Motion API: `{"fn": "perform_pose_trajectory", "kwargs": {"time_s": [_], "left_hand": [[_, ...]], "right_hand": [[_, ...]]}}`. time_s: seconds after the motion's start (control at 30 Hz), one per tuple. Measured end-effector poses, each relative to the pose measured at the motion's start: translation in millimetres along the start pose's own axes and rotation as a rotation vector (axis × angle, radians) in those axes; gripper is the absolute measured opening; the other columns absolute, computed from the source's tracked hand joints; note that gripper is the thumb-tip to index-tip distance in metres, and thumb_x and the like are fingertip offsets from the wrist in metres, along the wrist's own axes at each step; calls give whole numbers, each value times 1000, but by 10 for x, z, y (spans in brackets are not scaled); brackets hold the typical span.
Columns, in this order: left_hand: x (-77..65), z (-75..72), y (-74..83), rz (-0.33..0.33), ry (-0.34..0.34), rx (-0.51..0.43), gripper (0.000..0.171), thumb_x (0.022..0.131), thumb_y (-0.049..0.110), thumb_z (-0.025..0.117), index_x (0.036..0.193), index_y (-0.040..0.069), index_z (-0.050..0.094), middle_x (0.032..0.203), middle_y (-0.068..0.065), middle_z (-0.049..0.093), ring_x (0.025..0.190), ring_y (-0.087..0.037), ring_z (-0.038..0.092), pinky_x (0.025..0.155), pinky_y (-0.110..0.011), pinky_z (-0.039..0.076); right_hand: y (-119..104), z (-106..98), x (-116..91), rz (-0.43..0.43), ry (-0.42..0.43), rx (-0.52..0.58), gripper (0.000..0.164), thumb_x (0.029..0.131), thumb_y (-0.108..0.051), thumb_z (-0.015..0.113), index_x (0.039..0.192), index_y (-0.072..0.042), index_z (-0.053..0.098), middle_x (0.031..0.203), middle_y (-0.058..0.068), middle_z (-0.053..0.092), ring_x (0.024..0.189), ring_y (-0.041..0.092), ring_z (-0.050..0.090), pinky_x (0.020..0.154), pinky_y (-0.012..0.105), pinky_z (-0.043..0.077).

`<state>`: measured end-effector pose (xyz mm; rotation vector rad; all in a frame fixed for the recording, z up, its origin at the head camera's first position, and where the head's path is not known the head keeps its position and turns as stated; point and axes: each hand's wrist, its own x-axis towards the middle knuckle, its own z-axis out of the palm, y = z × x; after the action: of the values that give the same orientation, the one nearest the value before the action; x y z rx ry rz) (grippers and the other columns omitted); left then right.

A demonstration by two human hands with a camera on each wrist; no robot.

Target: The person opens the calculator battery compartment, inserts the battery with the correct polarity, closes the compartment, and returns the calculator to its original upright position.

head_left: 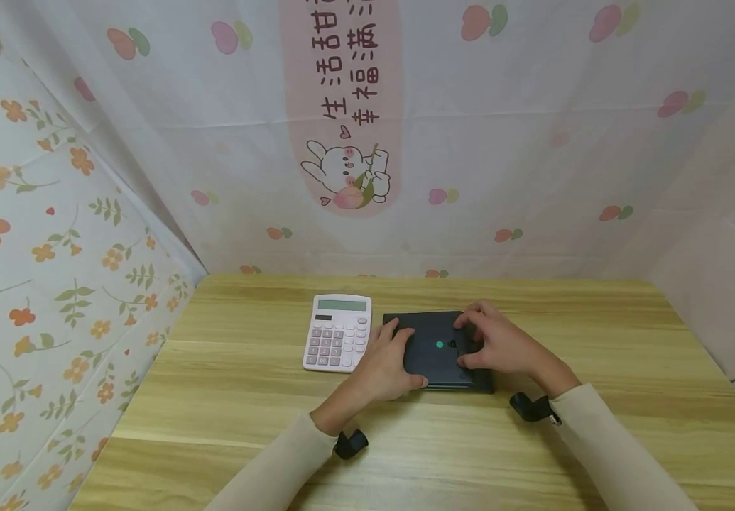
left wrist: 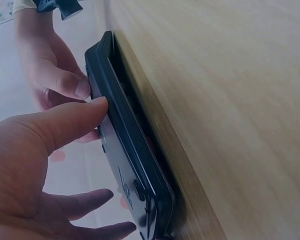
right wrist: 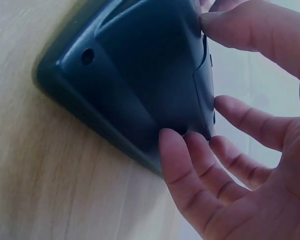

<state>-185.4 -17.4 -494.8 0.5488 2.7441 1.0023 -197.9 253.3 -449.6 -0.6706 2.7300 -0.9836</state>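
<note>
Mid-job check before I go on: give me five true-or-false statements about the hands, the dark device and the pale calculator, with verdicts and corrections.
1. The left hand touches the dark device. True.
2. The pale calculator lies with its display facing up. True.
3. In the head view, the pale calculator is right of the dark device. False: it is to the left.
4. A green dot shows on the dark device. True.
5. The right hand touches the pale calculator. False: it touches the dark device.

Soft, even light brightens the table (head_left: 444,454); faint shadow edges my right sleeve (head_left: 616,447); wrist views render my fingers (right wrist: 177,167) hazy, cool-toned.
</note>
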Motion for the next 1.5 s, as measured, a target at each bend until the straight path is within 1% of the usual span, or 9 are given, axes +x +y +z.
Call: {"fn": "perform_pose_trajectory", "kwargs": {"time_s": [0.2, 0.4, 0.63, 0.8, 1.03, 1.07, 1.23, 1.33, 1.5], "left_hand": [[4, 6, -14, 6, -2, -14, 93, 82, 38, 96, 160, 7, 55, 176, -21, 32, 161, -42, 27, 122, -60, 37], [-9, -5, 5, 8, 5, -11, 92, 82, 36, 96, 159, 5, 56, 174, -23, 33, 160, -44, 28, 122, -61, 37], [-14, -12, 22, 7, 8, 6, 93, 81, 36, 97, 158, 5, 56, 174, -23, 34, 159, -45, 28, 122, -60, 38], [-7, 4, -1, 3, 11, -10, 96, 80, 38, 98, 160, 6, 55, 175, -22, 32, 161, -44, 27, 123, -61, 36], [-66, -102, 131, -6, 0, 27, 91, 83, 35, 96, 158, 4, 56, 172, -23, 36, 158, -44, 31, 121, -59, 39], [-52, -73, 93, 2, 10, 20, 91, 82, 36, 96, 157, 4, 56, 172, -23, 36, 158, -44, 31, 121, -59, 39], [-32, -46, 54, 14, 17, 31, 93, 81, 40, 96, 157, 6, 57, 172, -23, 37, 157, -44, 32, 119, -60, 41], [-33, -60, 64, 7, 9, 30, 92, 82, 39, 96, 158, 6, 57, 172, -22, 36, 158, -44, 31, 120, -60, 41], [-29, -37, 33, 7, 19, -16, 93, 80, 37, 97, 158, 5, 56, 173, -23, 35, 159, -45, 29, 121, -62, 38]], "right_hand": [[-13, 18, 39, 15, 7, -4, 49, 87, -25, 92, 125, -7, 67, 127, 12, 48, 97, 25, 55, 83, 43, 51], [-33, 37, 77, 28, 17, -17, 47, 87, -26, 90, 122, -6, 67, 125, 13, 47, 96, 25, 52, 82, 43, 49], [-16, 32, 91, 4, 22, -9, 45, 85, -23, 91, 119, -6, 66, 121, 13, 46, 94, 25, 51, 80, 42, 49], [25, 33, 90, -8, 17, 0, 47, 84, -23, 92, 118, -7, 64, 121, 12, 46, 93, 25, 50, 79, 41, 48], [65, 12, 107, -21, -20, 7, 52, 82, -26, 94, 119, -7, 62, 122, 10, 49, 96, 25, 51, 83, 43, 50], [64, 7, 107, -20, -27, 9, 52, 82, -26, 94, 119, -7, 62, 123, 10, 49, 96, 25, 52, 84, 43, 50], [51, -17, 103, -18, -42, 10, 52, 83, -24, 94, 120, -7, 61, 125, 11, 54, 98, 26, 55, 86, 45, 52], [37, -27, 95, -32, -37, -2, 52, 83, -23, 94, 120, -7, 62, 124, 10, 56, 97, 24, 56, 85, 44, 52], [27, -31, 83, -58, -26, -23, 52, 83, -23, 94, 121, -5, 64, 123, 9, 59, 96, 23, 57, 85, 43, 53]]}}
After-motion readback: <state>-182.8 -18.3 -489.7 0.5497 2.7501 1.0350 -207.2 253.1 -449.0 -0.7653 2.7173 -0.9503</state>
